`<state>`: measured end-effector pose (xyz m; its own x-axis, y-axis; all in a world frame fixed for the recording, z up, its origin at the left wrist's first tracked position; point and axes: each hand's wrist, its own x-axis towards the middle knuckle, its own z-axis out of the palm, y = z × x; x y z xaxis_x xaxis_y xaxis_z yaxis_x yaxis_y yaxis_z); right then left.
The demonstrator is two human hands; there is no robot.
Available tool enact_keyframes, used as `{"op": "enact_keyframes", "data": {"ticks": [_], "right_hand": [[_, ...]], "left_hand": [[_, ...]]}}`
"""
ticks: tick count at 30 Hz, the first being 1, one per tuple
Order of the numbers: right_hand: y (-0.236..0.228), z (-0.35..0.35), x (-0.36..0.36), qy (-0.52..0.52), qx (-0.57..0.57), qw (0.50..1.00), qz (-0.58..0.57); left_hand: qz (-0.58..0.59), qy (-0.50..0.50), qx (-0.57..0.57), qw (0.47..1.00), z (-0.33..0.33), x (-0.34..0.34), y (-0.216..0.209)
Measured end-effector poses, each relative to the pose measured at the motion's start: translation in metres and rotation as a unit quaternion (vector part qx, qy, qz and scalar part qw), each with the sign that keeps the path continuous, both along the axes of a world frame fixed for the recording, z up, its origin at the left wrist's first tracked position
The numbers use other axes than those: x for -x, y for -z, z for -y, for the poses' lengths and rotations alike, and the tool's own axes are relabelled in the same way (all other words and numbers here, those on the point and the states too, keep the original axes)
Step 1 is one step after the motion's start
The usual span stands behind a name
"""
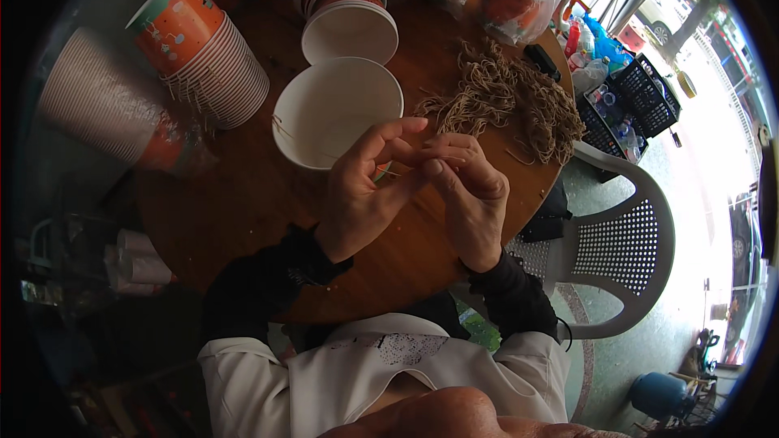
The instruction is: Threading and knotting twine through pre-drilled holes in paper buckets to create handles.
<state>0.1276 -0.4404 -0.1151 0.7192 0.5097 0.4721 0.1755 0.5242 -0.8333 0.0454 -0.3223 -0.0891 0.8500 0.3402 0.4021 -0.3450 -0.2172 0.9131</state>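
Both hands are up over the round wooden counter (243, 203), right at the near edge of the big white paper bowl (337, 112). The left hand (365, 186) and right hand (471, 195) meet fingertip to fingertip, fingers pressed together, pinching a thin bit of tan string (388, 171) between them. The string is so fine you can barely make it out against the bowl rim. Just right of the bowl there's a messy pile of tan string pieces (511, 97). Behind the bowl sits a short stack of the same white bowls (349, 28), and left of it a tipped stack of orange printed cups (203, 49). A white plastic chair (625, 243) stands well right of the bowl.
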Motion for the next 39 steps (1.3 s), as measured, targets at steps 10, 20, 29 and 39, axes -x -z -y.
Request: {"op": "enact_keyframes", "data": {"ticks": [10,20,29,39], "right_hand": [[-0.023,0.004,-0.013,0.028,0.166,0.970,0.177],[-0.023,-0.001,-0.001,0.144,0.234,0.892,0.360],[-0.025,0.002,-0.004,-0.057,0.189,0.980,0.003],[-0.028,-0.015,-0.032,-0.024,0.166,0.980,0.104]], "left_hand": [[0.016,-0.052,-0.182,0.982,-0.022,0.014,-0.019],[0.022,-0.144,-0.527,0.837,-0.033,0.010,-0.020],[-0.013,-0.050,-0.259,0.964,-0.033,0.015,-0.013],[0.079,-0.095,-0.343,0.931,-0.042,-0.001,-0.023]]}}
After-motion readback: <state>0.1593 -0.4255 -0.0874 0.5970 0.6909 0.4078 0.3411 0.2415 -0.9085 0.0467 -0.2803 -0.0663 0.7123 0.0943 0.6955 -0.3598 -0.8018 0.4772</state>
